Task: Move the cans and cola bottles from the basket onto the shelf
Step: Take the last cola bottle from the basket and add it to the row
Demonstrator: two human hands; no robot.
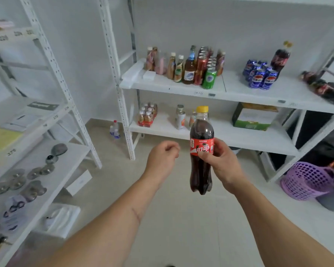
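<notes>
My right hand (222, 162) grips a cola bottle (201, 151) with a yellow cap and red label, held upright in mid-air in front of the white shelf (239, 93). My left hand (162, 157) hovers just left of the bottle, fingers curled shut, holding nothing. On the upper board stand several blue cans (260, 78), one upright cola bottle (281, 56) behind them, and two cola bottles (324, 87) lying at the right end. The purple basket (307, 180) sits on the floor at the right, below the shelf; its contents are hidden.
Mixed bottles and cans (193, 66) crowd the left part of the upper board, with a green can (209, 79) in front. The lower board holds small bottles (148, 114) and a green box (253, 117). A second rack (52, 132) with metal parts stands at the left.
</notes>
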